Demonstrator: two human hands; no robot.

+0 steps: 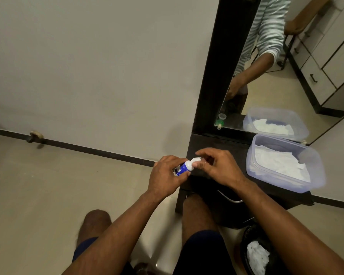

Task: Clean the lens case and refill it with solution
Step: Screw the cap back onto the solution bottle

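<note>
From the head camera, the left hand curls its fingers round a small white plastic solution bottle with a blue label, holding it tilted with the top end toward the right; the bottle hangs just over the near left corner of the dark worktop; the right hand meets it there, thumb and fingertips pinching the bottle's white top; whether that top is a loose cap I cannot tell. To the right on the worktop sits a clear rectangular plastic tub holding crumpled white tissues, well apart from the hands; behind it stands a black-framed mirror. The lens case shows only in the mirror, as a small green and clear shape near the glass's lower edge. Lower right, on the pale floor, a dark bin holds white tissue.
</note>
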